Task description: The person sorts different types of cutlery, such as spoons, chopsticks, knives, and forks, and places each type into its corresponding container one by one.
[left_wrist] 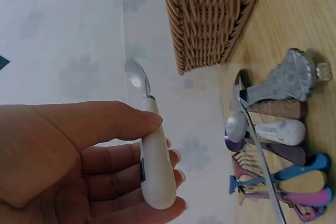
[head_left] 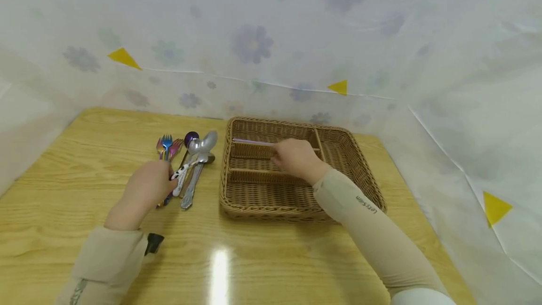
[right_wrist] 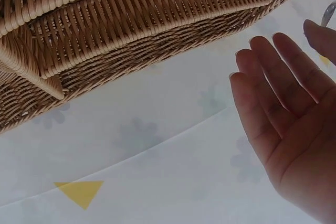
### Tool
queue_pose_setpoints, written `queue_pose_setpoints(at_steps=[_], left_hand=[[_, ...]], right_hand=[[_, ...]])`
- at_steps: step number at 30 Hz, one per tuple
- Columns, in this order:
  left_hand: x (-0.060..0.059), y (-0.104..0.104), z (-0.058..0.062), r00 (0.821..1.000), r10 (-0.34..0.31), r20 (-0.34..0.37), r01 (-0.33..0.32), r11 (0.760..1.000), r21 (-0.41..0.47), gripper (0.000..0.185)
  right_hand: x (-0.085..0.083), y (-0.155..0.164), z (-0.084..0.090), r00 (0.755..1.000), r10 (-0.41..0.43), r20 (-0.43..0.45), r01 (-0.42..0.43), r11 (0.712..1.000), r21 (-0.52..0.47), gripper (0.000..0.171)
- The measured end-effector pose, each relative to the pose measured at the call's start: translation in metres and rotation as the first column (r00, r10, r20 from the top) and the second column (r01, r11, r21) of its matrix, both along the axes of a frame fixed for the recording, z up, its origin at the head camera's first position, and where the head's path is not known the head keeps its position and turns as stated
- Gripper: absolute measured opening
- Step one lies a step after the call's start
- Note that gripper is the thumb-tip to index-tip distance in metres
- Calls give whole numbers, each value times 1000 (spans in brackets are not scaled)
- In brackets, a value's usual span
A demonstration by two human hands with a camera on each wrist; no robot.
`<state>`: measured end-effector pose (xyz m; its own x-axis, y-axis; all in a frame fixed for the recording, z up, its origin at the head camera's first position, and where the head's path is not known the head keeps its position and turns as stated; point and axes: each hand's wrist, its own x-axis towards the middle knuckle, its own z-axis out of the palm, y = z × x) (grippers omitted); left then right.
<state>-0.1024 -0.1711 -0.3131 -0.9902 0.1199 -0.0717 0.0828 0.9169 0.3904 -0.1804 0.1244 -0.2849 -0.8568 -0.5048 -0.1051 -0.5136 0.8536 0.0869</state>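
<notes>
the left hand [left_wrist: 79,161] pinches a small white-handled spoon [left_wrist: 152,156] — thumb on top of the handle, fingers curled beneath, bowl pointing away from the palm. from the head view that hand [head_left: 146,187] sits at about 8 o'clock of the wicker basket [head_left: 296,211], lifted just over the pile of cutlery [head_left: 186,164] on the wooden table [head_left: 84,164]: coloured forks, a couple of steel spoons, one with a pale handle.

the right hand [head_left: 296,156] is over the basket's middle, fingers straight and relaxed in the wrist view [right_wrist: 286,114], holding nothing. a thin pale utensil [head_left: 254,141] lies in the far compartment, at about 12 o'clock from that hand, just beside its fingertips; i can't tell whether they touch it.

if the spoon is headed for the basket, i'd say the pinch is well placed but sits far back on the handle, so the bowl could swing — keeping it level would help. carry it toward 3 o'clock over the near rim, not across it low, since the weave could catch the bowl. lay it lengthwise along a divider [head_left: 271,176] and let go only once it rests flat. the right hand would do well to move clear of the slot.
</notes>
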Motion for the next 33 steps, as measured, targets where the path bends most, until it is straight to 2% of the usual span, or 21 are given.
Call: queue_pose_setpoints(at_steps=[4, 7, 12, 16, 19, 22, 29, 33], left_hand=[[-2, 6, 8, 999, -14, -34, 13, 1000, -21, 17], [-4, 12, 12, 997, -33, -76, 29, 998, -53, 14], [-8, 24, 19, 991, -60, -116, 48, 994, -103, 11], [-12, 36, 22, 982, -98, -162, 76, 987, -140, 12], [-14, 45, 22, 969, -132, -207, 100, 982, -157, 13], [-15, 53, 22, 961, -154, -231, 115, 978, -173, 13], [-15, 71, 22, 954, -183, -238, 136, 970, -199, 12], [-16, 80, 21, 950, -194, -246, 141, 966, -216, 13]], right_hand=[[4, -4, 4, 998, 47, -50, -47, 999, 3, 19], [8, -8, 7, 990, 82, -118, -85, 996, -23, 15], [15, -15, 12, 957, 141, -255, -175, 978, -115, 12], [19, -21, 12, 935, 195, -298, -252, 954, -166, 16], [21, -26, 12, 927, 235, -292, -291, 942, -166, 20], [23, -30, 11, 932, 249, -262, -297, 941, -162, 24], [25, -33, 5, 959, 229, -164, -254, 955, -151, 30], [25, -33, 1, 959, 239, -149, -258, 958, -123, 27]])
